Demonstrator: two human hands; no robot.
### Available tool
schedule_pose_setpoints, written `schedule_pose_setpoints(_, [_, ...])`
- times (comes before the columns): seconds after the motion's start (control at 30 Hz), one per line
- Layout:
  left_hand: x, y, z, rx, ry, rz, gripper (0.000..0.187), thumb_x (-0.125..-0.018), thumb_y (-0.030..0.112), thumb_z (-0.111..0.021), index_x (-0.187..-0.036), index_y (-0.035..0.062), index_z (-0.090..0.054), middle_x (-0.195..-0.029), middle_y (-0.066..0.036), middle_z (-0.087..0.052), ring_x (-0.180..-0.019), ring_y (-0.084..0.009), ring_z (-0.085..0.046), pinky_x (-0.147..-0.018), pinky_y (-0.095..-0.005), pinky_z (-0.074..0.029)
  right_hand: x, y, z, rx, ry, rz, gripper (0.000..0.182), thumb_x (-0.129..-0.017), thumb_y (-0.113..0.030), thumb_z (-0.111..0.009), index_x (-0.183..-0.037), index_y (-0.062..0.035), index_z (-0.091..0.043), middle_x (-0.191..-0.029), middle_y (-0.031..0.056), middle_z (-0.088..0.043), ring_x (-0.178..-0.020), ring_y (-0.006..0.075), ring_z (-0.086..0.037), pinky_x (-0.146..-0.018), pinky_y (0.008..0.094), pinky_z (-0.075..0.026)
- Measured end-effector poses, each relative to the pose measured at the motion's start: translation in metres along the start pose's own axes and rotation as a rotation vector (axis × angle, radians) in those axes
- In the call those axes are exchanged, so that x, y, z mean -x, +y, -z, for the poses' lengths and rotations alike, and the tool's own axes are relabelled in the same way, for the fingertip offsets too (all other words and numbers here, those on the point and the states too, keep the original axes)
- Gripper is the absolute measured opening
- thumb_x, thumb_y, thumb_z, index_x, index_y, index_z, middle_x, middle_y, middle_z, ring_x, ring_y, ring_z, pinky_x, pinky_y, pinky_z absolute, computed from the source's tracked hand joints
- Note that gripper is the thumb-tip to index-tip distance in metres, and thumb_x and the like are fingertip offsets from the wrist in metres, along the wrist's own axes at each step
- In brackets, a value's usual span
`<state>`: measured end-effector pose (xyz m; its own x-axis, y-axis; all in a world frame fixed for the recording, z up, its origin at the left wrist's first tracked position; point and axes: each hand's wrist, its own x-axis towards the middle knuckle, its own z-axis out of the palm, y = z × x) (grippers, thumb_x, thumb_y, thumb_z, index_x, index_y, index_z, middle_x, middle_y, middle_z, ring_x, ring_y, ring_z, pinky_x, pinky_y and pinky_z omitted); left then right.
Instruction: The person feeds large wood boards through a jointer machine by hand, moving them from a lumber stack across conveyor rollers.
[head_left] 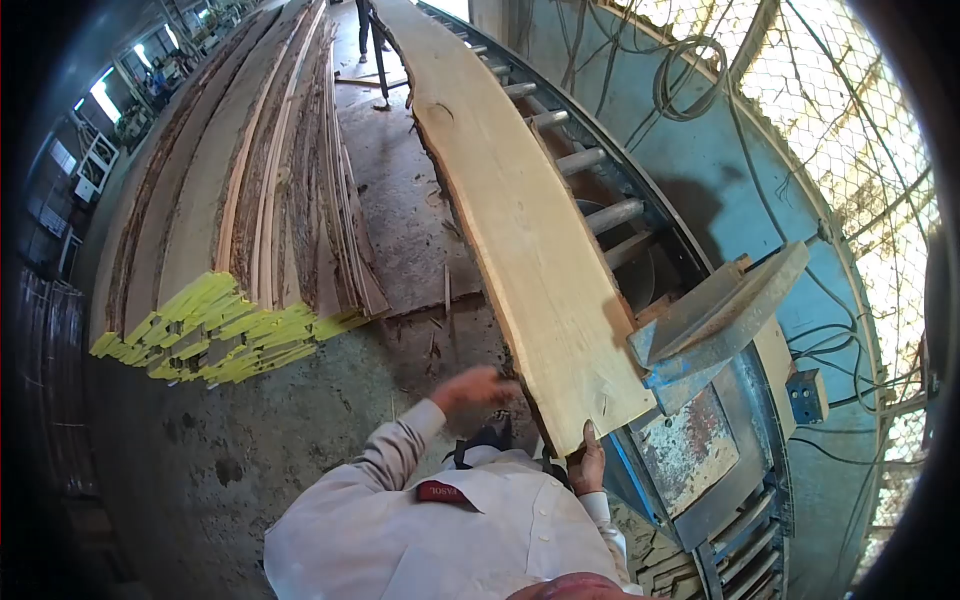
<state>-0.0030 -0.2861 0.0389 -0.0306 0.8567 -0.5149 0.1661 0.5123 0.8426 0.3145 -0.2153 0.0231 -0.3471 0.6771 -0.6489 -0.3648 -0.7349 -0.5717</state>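
Note:
A long, pale wooden plank (530, 230) with a rough bark edge stretches from close to my body toward the far end of the roller conveyor. My right hand (590, 462) grips its near end, thumb on the top face and the other fingers mostly hidden below. Beside the plank's left bark edge is my left hand (476, 390), smeared by motion, with its fingertips close to that edge. Just right of the plank's near end, a rusty metal guide (720, 305) stands on the machine.
A tall stack of planks (200, 200) with yellow-painted ends rests on the concrete floor to the left. Along the plank's right side runs the roller conveyor (600, 190). Cables (690, 80) hang on the blue wall. A person's legs (364, 28) show at the far end.

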Motion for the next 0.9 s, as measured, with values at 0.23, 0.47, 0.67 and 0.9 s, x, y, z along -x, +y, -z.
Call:
schedule_pose_setpoints(0.23, [-0.071,0.004,0.084,0.443,0.565,-0.197,0.067,-0.093,0.056,-0.069,-0.118,-0.0056,-0.065,-0.112,-0.015,-0.07,-0.098,-0.019,-0.065,-0.079,-0.0344,-0.053,0.005,0.001,-0.002,0.059,-0.01,-0.073,0.047,-0.096,-0.028,-0.074,-0.134,-0.005,-0.058,-0.125,0.0077,-0.068,-0.112,0.0269,-0.067,-0.095,0.045,-0.053])
schedule_pose_setpoints(0.47, [-0.111,-0.004,0.078,0.597,0.62,-0.092,0.059,-0.091,0.043,-0.075,-0.117,-0.0071,-0.062,-0.102,-0.011,-0.068,-0.084,-0.0179,-0.063,-0.065,-0.0367,-0.05,0.002,0.008,0.009,0.106,-0.047,0.072,0.045,-0.098,-0.023,-0.071,-0.135,-0.0011,-0.057,-0.13,0.0069,-0.066,-0.112,0.0188,-0.065,-0.095,0.0355,-0.052])
schedule_pose_setpoints(0.67, [-0.104,0.001,0.041,0.64,0.469,-0.191,0.048,-0.096,0.034,-0.073,-0.125,-0.0031,-0.061,-0.112,-0.009,-0.068,-0.096,-0.0207,-0.066,-0.082,-0.0372,-0.055,0.019,-0.009,0.057,0.133,0.009,0.012,0.039,-0.095,-0.023,-0.075,-0.125,-0.0005,-0.065,-0.116,0.0073,-0.072,-0.097,0.0145,-0.069,-0.079,0.0299,-0.056])
schedule_pose_setpoints(0.9, [-0.089,0.047,-0.08,0.747,0.354,-0.159,0.042,-0.096,0.024,-0.074,-0.128,0.0002,-0.06,-0.117,-0.008,-0.066,-0.102,-0.0205,-0.066,-0.084,-0.0383,-0.056,0.08,-0.053,0.136,-0.22,0.193,0.075,0.026,-0.095,-0.025,-0.075,-0.11,-0.0033,-0.072,-0.096,0.0038,-0.075,-0.074,0.0116,-0.068,-0.063,0.0277,-0.053])
